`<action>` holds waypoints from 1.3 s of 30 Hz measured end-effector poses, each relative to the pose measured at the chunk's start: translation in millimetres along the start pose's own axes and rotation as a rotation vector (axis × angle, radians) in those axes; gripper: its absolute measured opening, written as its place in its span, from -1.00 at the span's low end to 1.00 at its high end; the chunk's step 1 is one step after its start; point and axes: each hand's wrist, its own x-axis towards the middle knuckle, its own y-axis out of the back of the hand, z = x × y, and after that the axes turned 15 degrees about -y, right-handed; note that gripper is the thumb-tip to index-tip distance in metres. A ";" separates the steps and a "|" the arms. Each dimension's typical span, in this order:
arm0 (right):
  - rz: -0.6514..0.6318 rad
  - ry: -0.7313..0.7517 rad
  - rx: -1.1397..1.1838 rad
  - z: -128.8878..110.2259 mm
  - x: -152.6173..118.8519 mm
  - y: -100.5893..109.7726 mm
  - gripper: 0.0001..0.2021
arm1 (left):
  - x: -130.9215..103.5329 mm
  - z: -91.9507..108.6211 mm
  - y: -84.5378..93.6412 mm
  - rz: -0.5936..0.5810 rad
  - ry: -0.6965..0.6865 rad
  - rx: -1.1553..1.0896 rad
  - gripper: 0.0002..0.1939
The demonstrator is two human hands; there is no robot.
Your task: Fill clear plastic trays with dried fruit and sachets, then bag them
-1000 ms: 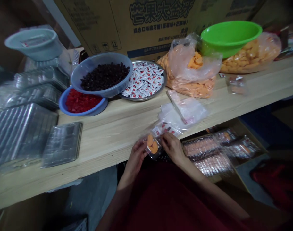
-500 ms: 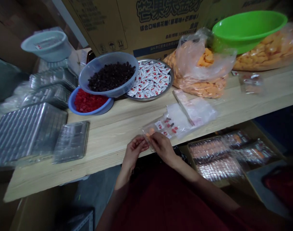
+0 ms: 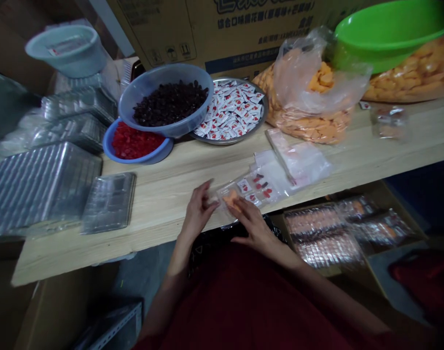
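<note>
A clear plastic pack (image 3: 247, 193) lies at the table's front edge. In it are an orange piece (image 3: 230, 197), white-and-red sachets (image 3: 244, 185), and several small dark and red pieces (image 3: 266, 193). My left hand (image 3: 198, 210) is at the pack's left end, fingers apart, with the thumb close to its edge. My right hand (image 3: 254, 224) lies over the pack's near side. Its fingers are stretched out across the orange piece and its thumb is spread away; whether they press on it I cannot tell. Clear plastic bags (image 3: 309, 165) lie just right of the pack.
Behind stand a bowl of dark pieces (image 3: 167, 104), a blue bowl of red pieces (image 3: 134, 141) and a metal dish of sachets (image 3: 231, 112). Bagged orange pieces (image 3: 316, 121) and a green basin (image 3: 385, 36) are at right. Clear trays (image 3: 43, 189) stack at left; a carton (image 3: 375, 277) of packs stands below.
My hands have moved apart from their pinch at the pack's near left corner. My left fingers have opened, and my right hand now lies flatter over the orange piece.
</note>
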 end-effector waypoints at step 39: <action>0.415 -0.715 -0.042 -20.7 -142.9 238.0 -0.87 | 52.4 99.3 -121.2 -0.739 -0.345 -0.458 -0.43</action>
